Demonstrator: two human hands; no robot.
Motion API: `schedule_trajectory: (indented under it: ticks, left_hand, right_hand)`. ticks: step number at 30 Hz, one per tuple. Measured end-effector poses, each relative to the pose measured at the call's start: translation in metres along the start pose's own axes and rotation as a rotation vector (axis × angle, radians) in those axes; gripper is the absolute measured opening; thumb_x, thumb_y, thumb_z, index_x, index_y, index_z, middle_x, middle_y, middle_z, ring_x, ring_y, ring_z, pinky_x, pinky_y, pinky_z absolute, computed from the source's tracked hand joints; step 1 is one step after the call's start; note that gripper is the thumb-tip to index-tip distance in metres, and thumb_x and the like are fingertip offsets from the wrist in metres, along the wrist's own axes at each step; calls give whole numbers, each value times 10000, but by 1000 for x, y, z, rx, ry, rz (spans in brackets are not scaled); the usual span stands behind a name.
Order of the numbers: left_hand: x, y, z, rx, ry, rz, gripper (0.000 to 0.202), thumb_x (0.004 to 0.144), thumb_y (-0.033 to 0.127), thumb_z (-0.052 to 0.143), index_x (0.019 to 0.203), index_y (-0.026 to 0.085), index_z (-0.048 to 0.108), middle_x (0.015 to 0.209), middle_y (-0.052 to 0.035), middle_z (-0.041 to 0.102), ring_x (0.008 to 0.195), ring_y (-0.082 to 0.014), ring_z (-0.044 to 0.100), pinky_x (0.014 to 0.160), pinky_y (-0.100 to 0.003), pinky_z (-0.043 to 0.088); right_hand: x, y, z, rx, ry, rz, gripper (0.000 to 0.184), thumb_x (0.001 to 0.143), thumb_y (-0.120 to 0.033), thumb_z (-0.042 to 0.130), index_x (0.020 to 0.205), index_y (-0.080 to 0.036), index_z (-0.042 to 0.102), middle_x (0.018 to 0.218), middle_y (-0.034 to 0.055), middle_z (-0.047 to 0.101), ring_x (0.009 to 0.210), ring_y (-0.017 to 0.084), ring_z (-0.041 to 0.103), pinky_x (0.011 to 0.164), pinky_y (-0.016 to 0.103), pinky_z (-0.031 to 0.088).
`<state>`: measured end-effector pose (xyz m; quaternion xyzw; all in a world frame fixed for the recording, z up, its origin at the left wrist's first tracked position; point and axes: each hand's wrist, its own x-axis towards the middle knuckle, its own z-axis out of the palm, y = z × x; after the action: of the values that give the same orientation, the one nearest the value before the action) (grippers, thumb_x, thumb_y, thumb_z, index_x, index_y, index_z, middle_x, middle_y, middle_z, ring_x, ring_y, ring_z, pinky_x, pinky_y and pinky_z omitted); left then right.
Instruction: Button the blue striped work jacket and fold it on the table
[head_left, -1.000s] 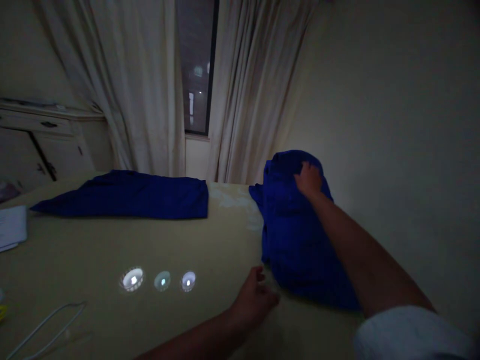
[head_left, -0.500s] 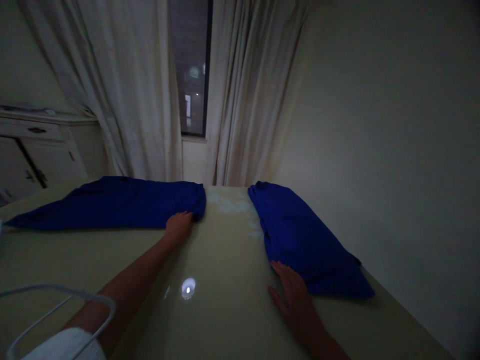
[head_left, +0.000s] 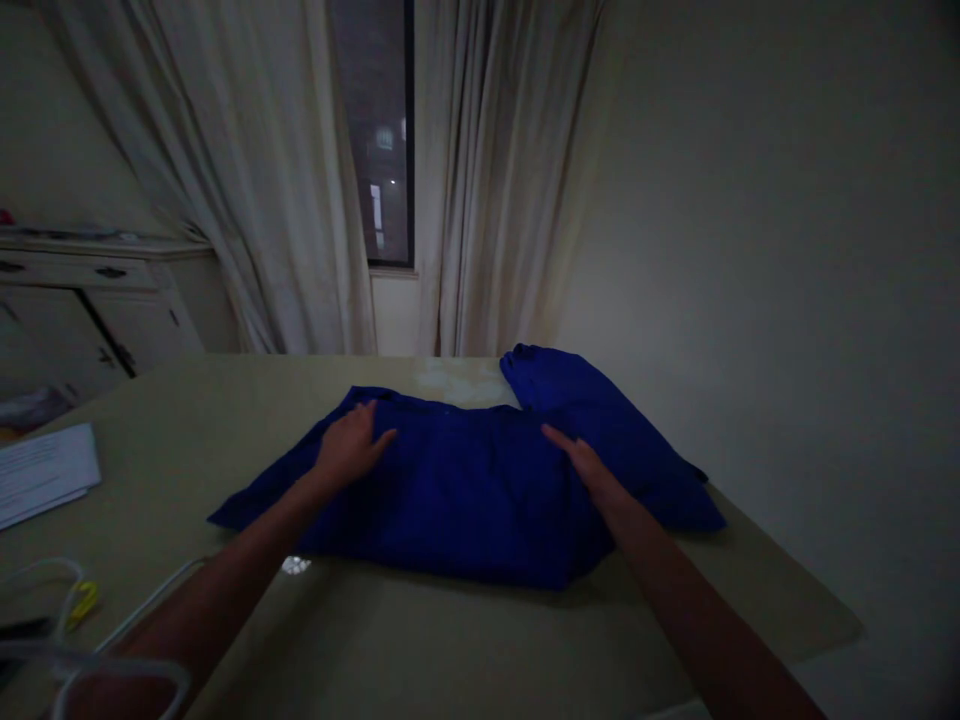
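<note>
A folded blue garment (head_left: 457,490) lies spread across the table in front of me; its exact kind does not show. My left hand (head_left: 349,445) rests on its upper left part, thumb stretched away from the fingers. On the upper right part lies my right hand (head_left: 583,462), one digit extended and the others partly hidden; it looks open. Just beyond that hand is a second folded blue garment (head_left: 622,420), piled along the table's right side. The first garment's right end meets it, and my right forearm crosses in front of both.
The pale glossy table (head_left: 247,380) ends near the wall on the right. White papers (head_left: 49,470) lie at the left. A white cable (head_left: 120,665) loops at the lower left, beside a small yellow item (head_left: 84,603). Curtains (head_left: 495,180) and a cabinet (head_left: 127,290) stand behind.
The garment at the far left has come right and nearer, now in front of me against the second one. My right hand has left the second garment for the first. Papers show at left.
</note>
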<state>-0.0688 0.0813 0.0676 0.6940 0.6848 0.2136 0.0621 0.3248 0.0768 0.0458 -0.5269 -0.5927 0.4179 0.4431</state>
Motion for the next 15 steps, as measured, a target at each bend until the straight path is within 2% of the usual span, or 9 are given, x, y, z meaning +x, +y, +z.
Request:
schedule_trajectory:
  ticks: [1,2,4,6,8,11,13,15]
  left_hand:
    - [4,-25,3,112,30,-154,798,904,551,534,1454,-21,452,1484,-364,498,1376,-474,505,1095,-548,412]
    - [8,-47,6,169,13,-275,834,883,594,542,1429,-31,465,1428,-380,536,1327,-499,535,1054,-569,435]
    - [14,-78,12,196,-23,-332,798,874,625,531,1392,19,514,1339,-337,610,1248,-484,589,990,-548,477]
    - [16,-89,14,169,21,-291,650,908,569,487,1340,90,567,1287,-271,649,1208,-435,614,965,-512,496]
    - [12,-81,9,75,141,-237,505,930,482,446,1259,133,604,1263,-223,660,1190,-385,617,980,-486,495]
    - [-6,-52,-14,-265,255,-156,392,896,473,470,1123,184,604,1139,-130,695,1087,-307,642,972,-420,515]
    - [-30,-35,-35,-546,238,-104,390,845,542,547,1052,214,590,1009,-58,700,978,-265,648,892,-362,544]
    - [-62,-29,-56,-794,162,-95,438,770,594,652,1008,230,597,915,-9,689,891,-235,637,794,-315,549]
  right_hand:
    - [5,-3,-3,-46,24,-10,688,830,-508,698,1432,-198,582,1276,146,721,1155,354,695,1017,526,564]
    - [9,-6,-5,-99,47,-30,709,783,-420,727,1437,-191,575,1316,142,703,1193,352,675,1065,534,534]
    - [15,-13,-11,-220,93,-135,756,737,-307,705,1465,-183,543,1402,137,652,1292,333,615,1160,539,450]
    - [21,-23,-21,-312,169,-272,799,746,-270,664,1517,-180,476,1494,131,579,1394,301,533,1224,515,369]
    - [25,-33,-36,-381,282,-311,827,768,-247,628,1561,-167,409,1552,136,517,1451,289,474,1245,492,335]
    - [19,-41,-58,-528,355,-181,808,808,-227,577,1587,-147,378,1496,173,568,1417,347,513,1223,547,347]
    - [4,-40,-69,-596,324,-137,766,843,-256,549,1586,-152,394,1441,182,615,1375,375,554,1202,589,354]
    - [-20,-34,-77,-582,305,-211,723,864,-305,534,1568,-177,431,1484,154,586,1406,358,526,1223,582,326]
